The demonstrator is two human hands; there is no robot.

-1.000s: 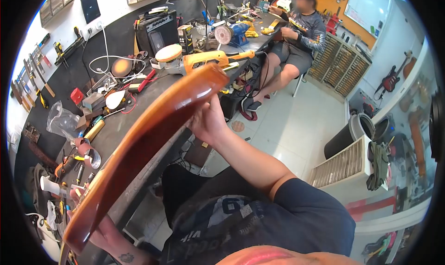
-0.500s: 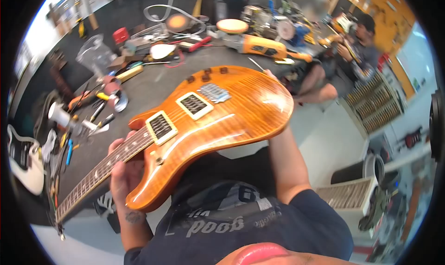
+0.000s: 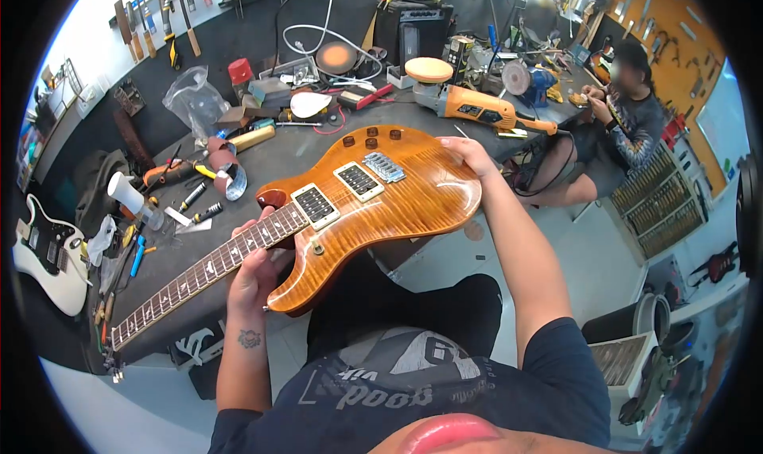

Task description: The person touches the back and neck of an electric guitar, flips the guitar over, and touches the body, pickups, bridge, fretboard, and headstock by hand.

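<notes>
An amber, flame-topped electric guitar (image 3: 397,208) is held face up over the front of the workbench, its neck (image 3: 207,268) pointing down to the left. My left hand (image 3: 256,273) wraps round the neck close to the body, thumb on the near side and fingertips beyond the far edge. At the tail end, my right hand (image 3: 470,155) grips the body's rim; some of its fingers are hidden beneath. Two pickups (image 3: 337,193), a metal bridge (image 3: 384,168) and several dark knobs (image 3: 372,139) show on the glossy top.
Tools and parts crowd the dark workbench (image 3: 298,148). An orange polisher (image 3: 477,107) lies behind the guitar, and a white guitar body (image 3: 52,259) stands at far left. Another person (image 3: 632,108) sits at the right with hands raised near an object. Drawers (image 3: 660,200) stand behind that person.
The view has shifted and sharpened, with bench items now lower and farther right. The guitar is turned slightly, and more of my right hand shows at its tail end. Both hands keep their hold.
</notes>
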